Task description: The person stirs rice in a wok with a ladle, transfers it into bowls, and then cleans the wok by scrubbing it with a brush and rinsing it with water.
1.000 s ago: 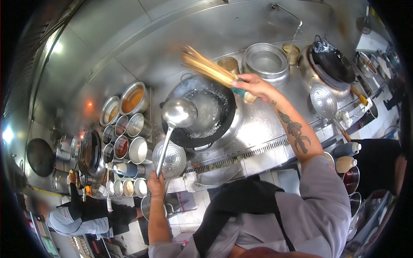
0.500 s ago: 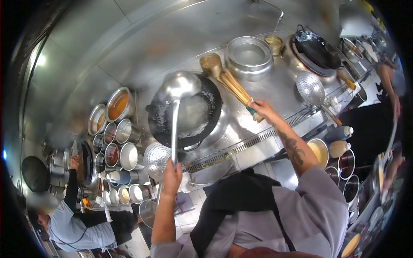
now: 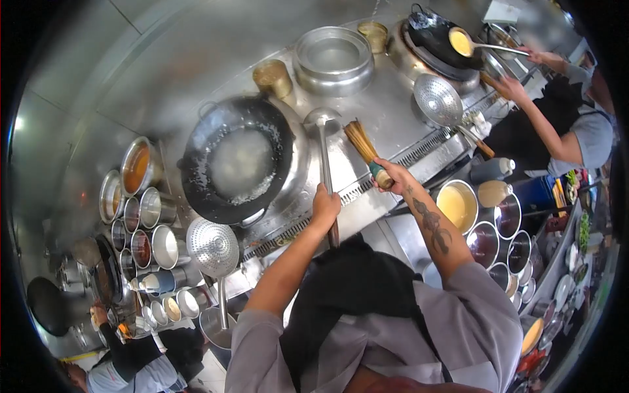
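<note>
My left hand [image 3: 325, 207] is wrapped round the long handle of a metal ladle [image 3: 325, 150]. The ladle's bowl is at the steel stove top, just right of the wok. In my right hand [image 3: 393, 177] is a bamboo wok brush [image 3: 362, 142], its bristles pointing up and left over the stove top. A black wok [image 3: 196, 167] stands to the left with cloudy liquid in its middle and foamy specks round its side. No hand touches it.
A perforated skimmer [image 3: 213, 245] lies below the wok, another [image 3: 438, 99] at the right. Behind stand a lidless steel pot [image 3: 334, 82] and a brass-coloured container [image 3: 274, 78]. Seasoning pots [image 3: 168, 247] line the left. A co-worker's hand [image 3: 514, 88] is near the second wok [image 3: 432, 39].
My left hand has moved the ladle from over the wok to the right, lowering its bowl. The brush has come nearer my body. A co-worker's ladle of yellow food now shows over the far wok.
</note>
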Action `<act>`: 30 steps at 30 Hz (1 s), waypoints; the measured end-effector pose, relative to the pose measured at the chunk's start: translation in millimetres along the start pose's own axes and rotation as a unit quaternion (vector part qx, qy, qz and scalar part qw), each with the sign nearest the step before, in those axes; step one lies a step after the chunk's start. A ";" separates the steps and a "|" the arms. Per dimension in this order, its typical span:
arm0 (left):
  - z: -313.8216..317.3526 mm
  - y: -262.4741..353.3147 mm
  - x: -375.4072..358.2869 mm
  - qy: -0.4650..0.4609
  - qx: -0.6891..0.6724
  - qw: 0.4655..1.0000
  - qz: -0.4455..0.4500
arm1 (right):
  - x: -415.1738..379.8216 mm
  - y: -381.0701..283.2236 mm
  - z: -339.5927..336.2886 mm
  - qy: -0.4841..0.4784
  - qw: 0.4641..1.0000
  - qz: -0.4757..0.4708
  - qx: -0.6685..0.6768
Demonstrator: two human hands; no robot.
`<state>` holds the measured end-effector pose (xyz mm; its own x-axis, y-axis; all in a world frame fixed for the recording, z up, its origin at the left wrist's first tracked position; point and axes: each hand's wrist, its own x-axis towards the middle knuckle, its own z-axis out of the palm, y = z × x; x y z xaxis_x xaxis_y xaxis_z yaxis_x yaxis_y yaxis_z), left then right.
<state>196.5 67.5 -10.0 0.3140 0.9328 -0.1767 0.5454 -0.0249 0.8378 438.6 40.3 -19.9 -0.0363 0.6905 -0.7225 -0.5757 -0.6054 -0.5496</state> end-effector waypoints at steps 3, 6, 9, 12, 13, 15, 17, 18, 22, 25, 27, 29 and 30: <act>43.8 -22.9 8.3 -0.048 -0.095 0.994 0.005 | -5.2 4.1 -1.0 0.031 0.993 0.033 -0.111; 35.8 0.9 6.3 -0.288 -0.246 0.917 -0.125 | -4.5 8.2 -4.3 0.030 0.991 0.025 -0.125; 26.4 3.8 -2.6 -0.351 -0.258 0.887 -0.155 | -18.6 1.1 -7.2 0.081 0.988 -0.009 -0.131; 5.7 2.4 -30.0 -0.436 -0.246 0.852 -0.157 | -30.3 -8.5 -10.0 0.123 0.971 -0.077 -0.192; -5.3 -3.7 -43.5 -0.464 -0.254 0.837 -0.140 | -37.2 -15.1 -4.2 0.149 0.962 -0.096 -0.210; -30.3 -19.4 -69.7 -0.498 -0.277 0.813 -0.116 | -50.5 -27.1 9.4 0.143 0.952 -0.141 -0.231; -61.1 -32.3 -95.6 -0.487 -0.300 0.813 -0.107 | -63.7 -44.9 39.0 0.148 0.925 -0.192 -0.293; -78.5 -35.6 -110.1 -0.464 -0.308 0.828 -0.064 | -62.2 -50.8 52.5 0.129 0.923 -0.194 -0.308; -124.9 -53.9 -167.5 -0.347 -0.372 0.857 -0.085 | -64.9 -79.2 128.9 -0.014 0.854 -0.283 -0.435; -135.3 -78.8 -209.8 -0.234 -0.359 0.895 -0.122 | -75.5 -86.8 209.9 -0.039 0.531 -0.484 -0.694; -144.8 -86.4 -234.1 -0.181 -0.354 0.910 -0.116 | -79.4 -75.8 263.6 -0.079 0.433 -0.480 -0.759; -142.7 -102.8 -261.0 -0.091 -0.388 0.909 -0.121 | -72.4 -55.2 307.8 -0.130 0.310 -0.453 -0.826; -139.9 -113.6 -272.3 -0.077 -0.393 0.909 -0.117 | -56.7 -40.4 325.7 -0.167 0.280 -0.450 -0.832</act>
<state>-59.7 -133.4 15.1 0.3985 0.8166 -0.4175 -0.0925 0.4887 0.8676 197.8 154.6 179.9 -0.7217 0.6903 -0.0506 0.6919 0.7174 -0.0808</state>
